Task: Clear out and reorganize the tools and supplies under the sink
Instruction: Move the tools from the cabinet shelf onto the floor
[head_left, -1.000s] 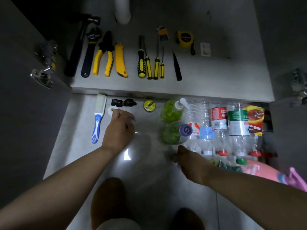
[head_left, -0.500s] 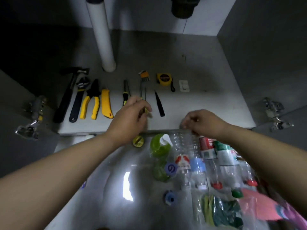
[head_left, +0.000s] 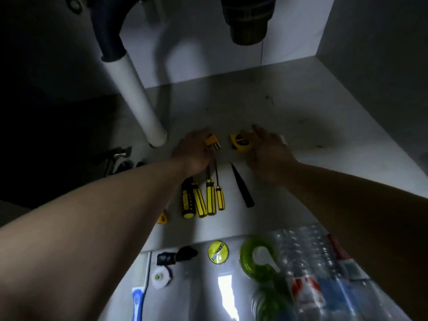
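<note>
A single wide-angle camera worn on the head supplies the only view. It looks forward and down along both forearms into the cabinet under the sink. The back wall (head_left: 289, 42) and drain pipe (head_left: 134, 96) occupy the upper frame. The cabinet floor (head_left: 324, 126) occupies the middle, and the room floor (head_left: 201, 286) runs along the lower edge. The left hand (head_left: 192, 151) and right hand (head_left: 268, 154) sit near frame centre, at arm's reach from the lens.
</note>
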The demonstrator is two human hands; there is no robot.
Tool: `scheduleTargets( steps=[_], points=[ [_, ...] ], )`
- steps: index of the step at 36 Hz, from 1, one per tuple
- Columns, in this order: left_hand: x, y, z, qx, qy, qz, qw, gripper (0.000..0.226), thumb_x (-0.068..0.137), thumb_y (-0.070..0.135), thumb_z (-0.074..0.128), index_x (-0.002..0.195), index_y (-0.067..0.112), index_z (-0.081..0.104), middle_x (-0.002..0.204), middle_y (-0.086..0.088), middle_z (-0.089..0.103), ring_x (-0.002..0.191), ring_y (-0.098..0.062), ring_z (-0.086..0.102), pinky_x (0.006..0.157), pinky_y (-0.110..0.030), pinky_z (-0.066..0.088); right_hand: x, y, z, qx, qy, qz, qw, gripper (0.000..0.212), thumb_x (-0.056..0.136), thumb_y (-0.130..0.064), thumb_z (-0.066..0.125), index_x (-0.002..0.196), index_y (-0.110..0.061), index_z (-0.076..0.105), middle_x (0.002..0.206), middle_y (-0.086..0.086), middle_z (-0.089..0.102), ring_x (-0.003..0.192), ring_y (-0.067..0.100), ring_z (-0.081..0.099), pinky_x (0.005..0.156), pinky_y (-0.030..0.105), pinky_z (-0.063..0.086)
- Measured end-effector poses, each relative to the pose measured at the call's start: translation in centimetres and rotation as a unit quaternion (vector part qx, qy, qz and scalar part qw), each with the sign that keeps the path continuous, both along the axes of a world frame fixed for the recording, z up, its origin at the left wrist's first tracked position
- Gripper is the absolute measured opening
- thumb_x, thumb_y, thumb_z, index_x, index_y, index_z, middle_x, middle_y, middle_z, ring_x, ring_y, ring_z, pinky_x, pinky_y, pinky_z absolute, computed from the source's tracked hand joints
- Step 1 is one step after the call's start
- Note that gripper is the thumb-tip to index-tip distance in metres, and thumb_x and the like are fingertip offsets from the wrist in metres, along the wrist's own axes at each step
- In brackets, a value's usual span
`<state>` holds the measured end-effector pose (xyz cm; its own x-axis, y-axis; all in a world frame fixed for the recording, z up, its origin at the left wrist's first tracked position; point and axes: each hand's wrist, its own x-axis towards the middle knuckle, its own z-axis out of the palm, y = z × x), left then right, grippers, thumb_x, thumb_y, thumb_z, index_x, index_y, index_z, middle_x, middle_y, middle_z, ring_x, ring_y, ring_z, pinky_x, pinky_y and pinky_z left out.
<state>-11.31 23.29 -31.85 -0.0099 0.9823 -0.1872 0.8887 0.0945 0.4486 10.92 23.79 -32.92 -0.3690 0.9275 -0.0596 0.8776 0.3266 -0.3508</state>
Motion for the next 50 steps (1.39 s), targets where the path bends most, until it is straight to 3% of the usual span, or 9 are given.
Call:
scheduleTargets(
  steps=[10, 17, 22, 25, 30, 32, 36, 42, 50],
  points=[
    [0.4, 1.8, -0.5, 0.027, 0.075, -0.002, 0.997, 0.055, 0.098, 0.032, 0.063, 0.150, 0.025, 0.048, 0.155, -0.010, 0.045, 0.142, -0.036, 0.042, 0.115, -0.048, 0.037, 1.0, -1.6, -0.3, 0.084, 0.004, -0.006, 0.996, 0.044, 0.098, -0.032, 0.055, 0.141, -0.027, 0.050, 0.149, 0.005, 0.042, 0.129, 0.036, 0.041, 0.099, 0.049, 0.043],
    [3.0, 1.2, 0.9, 0.072, 0.030, 0.030, 0.997, 0.058, 0.087, 0.016, 0.076, 0.141, 0.010, 0.054, 0.138, -0.020, 0.043, 0.126, -0.038, 0.049, 0.106, -0.039, 0.042, 5.1, -4.1, -0.8, 0.090, 0.007, -0.031, 0.995, 0.053, 0.086, -0.010, 0.067, 0.136, -0.019, 0.054, 0.147, 0.008, 0.048, 0.121, 0.035, 0.044, 0.094, 0.047, 0.046],
    [4.3, 0.1, 2.0, 0.104, 0.009, 0.029, 0.994, 0.033, 0.089, 0.010, 0.071, 0.121, 0.007, 0.067, 0.127, -0.018, 0.060, 0.120, -0.034, 0.056, 0.096, -0.032, 0.042, 6.4, -5.6, -0.4, 0.071, 0.011, -0.084, 0.994, 0.059, 0.084, -0.020, 0.071, 0.139, -0.019, 0.048, 0.139, 0.011, 0.048, 0.121, 0.035, 0.040, 0.094, 0.048, 0.048],
    [4.4, -1.5, 3.6, 0.106, -0.051, 0.054, 0.992, 0.024, 0.090, 0.015, 0.072, 0.114, 0.008, 0.072, 0.120, -0.013, 0.070, 0.114, -0.030, 0.062, 0.093, -0.028, 0.045, 7.5, -6.8, 0.4, 0.043, 0.027, -0.120, 0.991, 0.062, 0.085, -0.032, 0.073, 0.139, -0.016, 0.047, 0.135, 0.015, 0.042, 0.122, 0.035, 0.038, 0.093, 0.048, 0.049],
    [4.0, -7.4, 5.2, 0.042, -0.250, 0.135, 0.958, 0.013, 0.091, 0.007, 0.074, 0.103, 0.005, 0.071, 0.104, -0.019, 0.072, 0.098, -0.035, 0.068, 0.092, -0.045, 0.056, 10.1, -10.0, 2.3, 0.054, 0.049, -0.156, 0.985, 0.060, 0.077, -0.035, 0.082, 0.126, -0.013, 0.056, 0.120, 0.012, 0.042, 0.115, 0.034, 0.043, 0.086, 0.045, 0.051],
    [3.3, -10.5, 5.7, 0.016, -0.322, 0.156, 0.934, 0.017, 0.091, 0.003, 0.072, 0.108, 0.001, 0.070, 0.101, -0.021, 0.071, 0.092, -0.028, 0.067, 0.095, -0.044, 0.057, 11.0, -11.6, 3.8, 0.037, 0.069, -0.135, 0.988, 0.058, 0.073, -0.037, 0.084, 0.120, -0.017, 0.057, 0.114, 0.008, 0.042, 0.111, 0.032, 0.048, 0.087, 0.042, 0.052],
    [2.5, -16.4, 7.3, -0.006, -0.346, 0.169, 0.923, 0.024, 0.089, -0.001, 0.073, 0.112, -0.007, 0.069, 0.089, -0.018, 0.069, 0.069, -0.013, 0.065, 0.060, -0.016, 0.057, 13.0, -16.2, 7.0, -0.042, 0.068, -0.078, 0.994, 0.049, 0.073, -0.046, 0.082, 0.111, -0.028, 0.056, 0.107, -0.001, 0.048, 0.092, 0.019, 0.058, 0.082, 0.035, 0.050],
    [1.9, -24.8, 8.4, -0.065, -0.370, 0.186, 0.908, 0.015, 0.088, 0.007, 0.077, 0.103, 0.008, 0.076, 0.088, -0.008, 0.073, 0.078, -0.015, 0.067, 0.074, -0.025, 0.056, 15.2, -27.0, 7.2, -0.242, 0.053, -0.016, 0.969, 0.036, 0.073, -0.051, 0.082, 0.089, -0.025, 0.063, 0.086, -0.006, 0.067, 0.077, 0.011, 0.064, 0.071, 0.028, 0.053],
    [2.7, -32.1, 5.5, -0.130, -0.409, 0.243, 0.870, 0.020, 0.091, 0.008, 0.074, 0.110, 0.004, 0.076, 0.096, -0.014, 0.076, 0.075, -0.016, 0.069, 0.072, -0.020, 0.061, 15.3, -37.8, 0.9, -0.290, -0.065, 0.036, 0.954, 0.057, 0.077, -0.053, 0.073, 0.121, -0.021, 0.053, 0.119, 0.003, 0.051, 0.110, 0.021, 0.054, 0.080, 0.026, 0.037]
  ],
)
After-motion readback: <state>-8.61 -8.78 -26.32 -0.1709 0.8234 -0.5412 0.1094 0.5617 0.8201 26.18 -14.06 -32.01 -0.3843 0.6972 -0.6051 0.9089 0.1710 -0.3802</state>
